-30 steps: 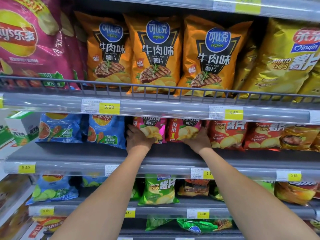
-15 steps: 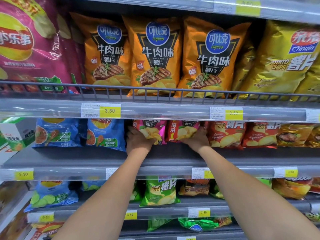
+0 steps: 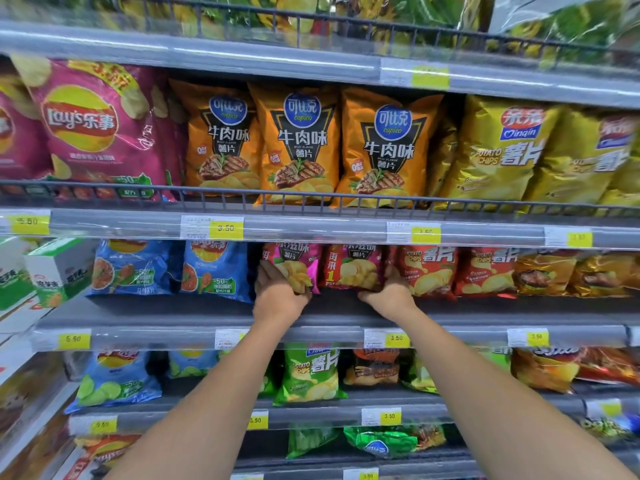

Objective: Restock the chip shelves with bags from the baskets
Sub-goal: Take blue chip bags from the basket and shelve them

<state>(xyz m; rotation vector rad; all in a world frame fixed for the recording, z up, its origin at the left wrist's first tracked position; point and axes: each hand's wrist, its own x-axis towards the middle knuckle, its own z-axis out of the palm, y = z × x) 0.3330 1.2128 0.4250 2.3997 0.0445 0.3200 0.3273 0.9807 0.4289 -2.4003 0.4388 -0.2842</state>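
Both my arms reach to the middle shelf [image 3: 194,311]. My left hand [image 3: 278,296] grips the lower left corner of a pink chip bag [image 3: 298,266] standing there. Beside it stands a red and pink chip bag [image 3: 353,268]; my right hand [image 3: 388,296] holds its lower right corner, fingers curled under the bag. The two bags stand upright side by side, touching, between blue bags [image 3: 214,271] on the left and red potato chip bags [image 3: 427,271] on the right. No basket is in view.
The shelf above holds pink Lay's bags [image 3: 100,133], orange beef-flavour bags [image 3: 298,143] and yellow bags [image 3: 498,150] behind a wire rail [image 3: 311,199]. Lower shelves carry green [image 3: 311,374] and blue bags. Green and white boxes [image 3: 59,268] sit at the left.
My head has tilted up, so the shelves sit lower in view and the top shelf shows. Both hands stay on the two bags, shifted slightly toward their lower corners.
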